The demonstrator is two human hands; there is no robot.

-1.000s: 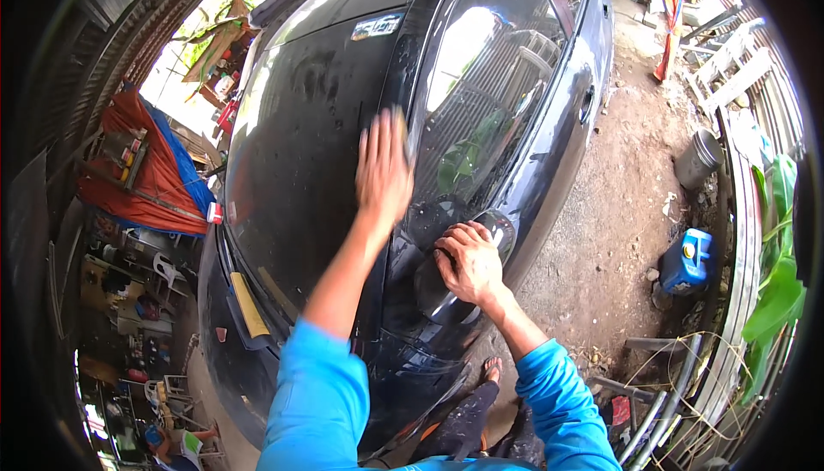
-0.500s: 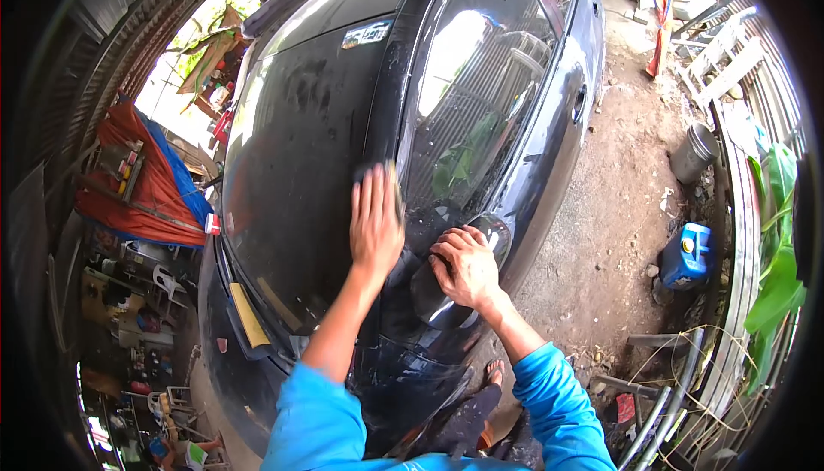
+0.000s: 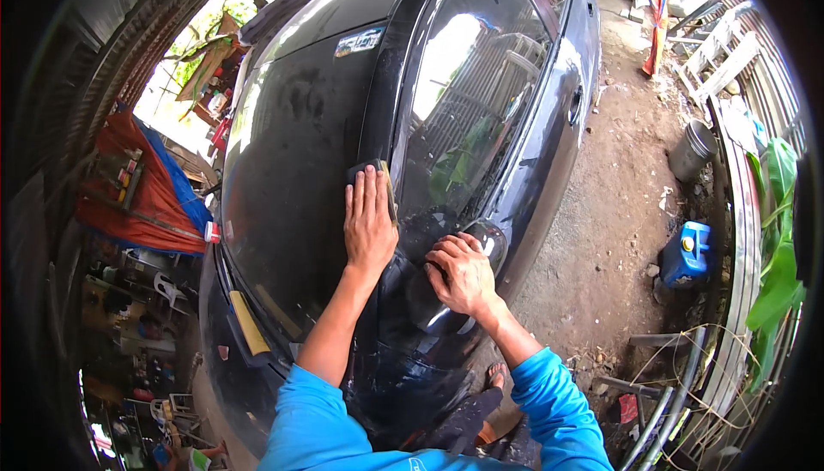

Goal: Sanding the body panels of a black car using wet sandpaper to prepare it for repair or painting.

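My left hand [image 3: 370,229] presses, fingers together and almost straight, on a dark flat block with a yellowish edge [image 3: 354,171], which looks like a sanding block. Most of the block is hidden under the palm. It lies against the dull black windshield pillar [image 3: 384,106] of a black car, between windshield [image 3: 292,145] and side window [image 3: 481,85]. Lower and to the right, my right hand [image 3: 462,274] rests with bent fingers over the top of the car's black side mirror [image 3: 489,238]. Whitish smudges mark the pillar and the panel around it.
A yellow strip [image 3: 249,323] lies by the wiper at the windshield's base. Right of the car, a blue jerrycan [image 3: 685,254] and a grey bucket [image 3: 693,152] stand on the dirt ground. Metal pipes [image 3: 674,398] lie at lower right. An orange and blue tarp [image 3: 150,184] hangs at left.
My left hand, blurred before, has shifted slightly down and to the left with the block, and looks sharper now. My right hand stays on the mirror.
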